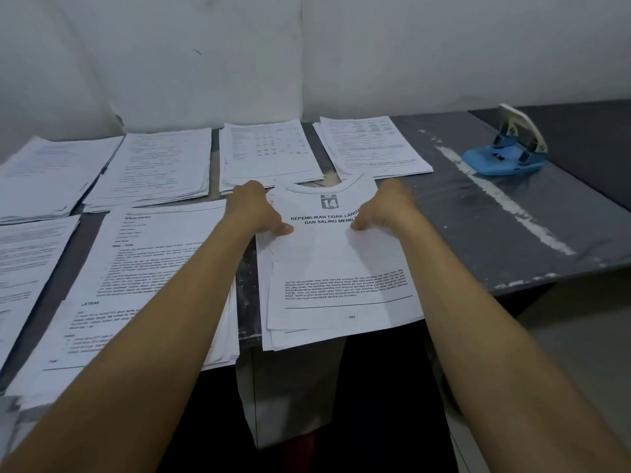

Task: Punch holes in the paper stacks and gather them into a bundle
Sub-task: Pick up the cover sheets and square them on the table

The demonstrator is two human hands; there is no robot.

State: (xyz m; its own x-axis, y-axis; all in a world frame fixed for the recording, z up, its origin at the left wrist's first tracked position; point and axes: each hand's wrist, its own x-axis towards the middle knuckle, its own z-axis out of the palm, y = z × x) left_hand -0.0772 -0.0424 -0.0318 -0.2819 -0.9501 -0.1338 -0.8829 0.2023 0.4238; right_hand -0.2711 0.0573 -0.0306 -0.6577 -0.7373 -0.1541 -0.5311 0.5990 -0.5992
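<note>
Paper stack (341, 268) with a chapter page numbered 14 on top sits at the near edge of the table (495, 233), its lower end hanging a little past that edge and its sheets fanned unevenly. Both hands grip it near its upper part. The left hand (254, 208) holds its left side, fingers curled down over the edge with the thumb tip pressed on the top page. The right hand (386, 206) holds the right side the same way, knuckles up, fingers bent onto the sheet and covering part of the printed title. The top edge of the stack bows upward between the two hands.

Just to its left lies another stack (146, 285) of printed pages, partly under the left forearm, and a further one (27, 268) runs off the left border. Along the wall (205, 63) behind are four more piles: far left (51, 172), next (157, 165), middle (269, 151) and right (372, 145), the last two just beyond the hands.

A blue hole punch (508, 148) with a pale lever raised stands well apart to the right on the dark tabletop, beside a scuffed white streak (505, 203).
</note>
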